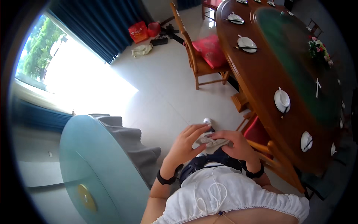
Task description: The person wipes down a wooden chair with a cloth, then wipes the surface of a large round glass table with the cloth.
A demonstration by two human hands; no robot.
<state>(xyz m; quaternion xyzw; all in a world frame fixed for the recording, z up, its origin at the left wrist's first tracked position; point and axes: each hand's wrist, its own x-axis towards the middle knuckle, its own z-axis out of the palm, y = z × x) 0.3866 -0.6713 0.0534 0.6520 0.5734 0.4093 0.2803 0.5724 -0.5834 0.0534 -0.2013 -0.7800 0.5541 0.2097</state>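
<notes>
In front of my waist I hold a crumpled beige cloth (214, 144) between both hands. My right hand (233, 142) pinches its upper and right part, with the fingers over the top and the thumb below. My left hand (187, 140) is at the cloth's left edge, fingers spread and curved over it, the thumb reaching to its side; how firmly it grips is not plain. Black bands are on both wrists. Right of my hands stands a long brown wooden table (257, 92) with white plates and bowls (282, 99), spoons and chopsticks set along its edge.
A wooden chair (193, 58) with a red cushion (211, 51) stands at the table; another chair (279, 165) is close at my right. A round glass-topped table (92, 145) with grey cloth is at my left. Red bags (139, 32) and a pale cloth (142, 50) lie by the blue curtain.
</notes>
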